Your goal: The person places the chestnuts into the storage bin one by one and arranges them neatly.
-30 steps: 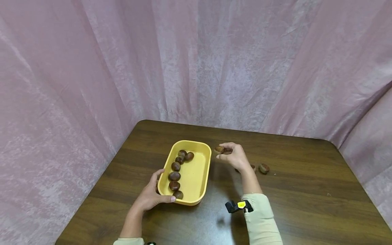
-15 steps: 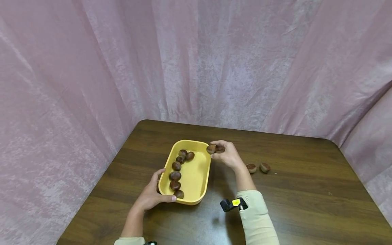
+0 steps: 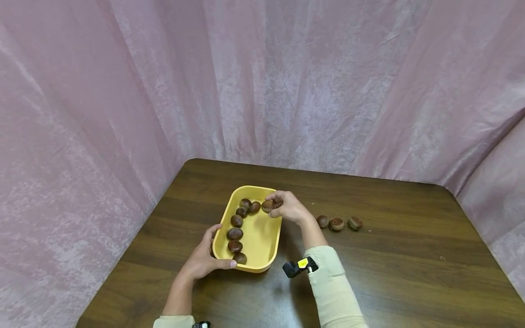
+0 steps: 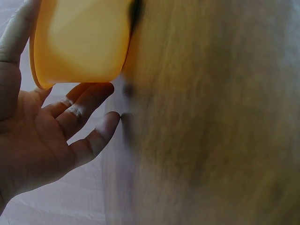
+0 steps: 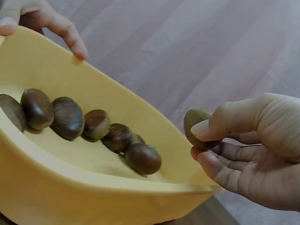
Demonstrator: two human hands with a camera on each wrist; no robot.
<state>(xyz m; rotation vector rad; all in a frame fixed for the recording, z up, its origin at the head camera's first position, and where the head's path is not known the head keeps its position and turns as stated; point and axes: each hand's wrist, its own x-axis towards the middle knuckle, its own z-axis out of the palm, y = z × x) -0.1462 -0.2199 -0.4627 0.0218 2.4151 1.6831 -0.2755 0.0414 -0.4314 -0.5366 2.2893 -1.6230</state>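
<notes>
A yellow plastic tub (image 3: 262, 241) holds several brown chestnuts (image 3: 235, 234), lined up along its left side and bending right at the far end. My left hand (image 3: 203, 261) grips the tub's near left corner, thumb over the near rim and fingers against the left side. In the left wrist view, that hand's lower fingers (image 4: 84, 110) reach beneath the tub (image 4: 84, 42). Over the tub's far right part, my right hand (image 3: 289, 207) pinches a chestnut (image 3: 267, 206). The right wrist view shows this chestnut (image 5: 197, 129) between thumb and fingertips, level with the rim.
Three loose chestnuts, the middle one (image 3: 337, 224) among them, lie in a row on the dark wooden table (image 3: 402, 246), right of the tub. A pink curtain (image 3: 307, 91) hangs behind the table and along its left side.
My right hand has moved left with the chestnut, from beyond the tub's right side to over its interior. The loose chestnuts it partly covered now show fully. My left hand keeps its grip.
</notes>
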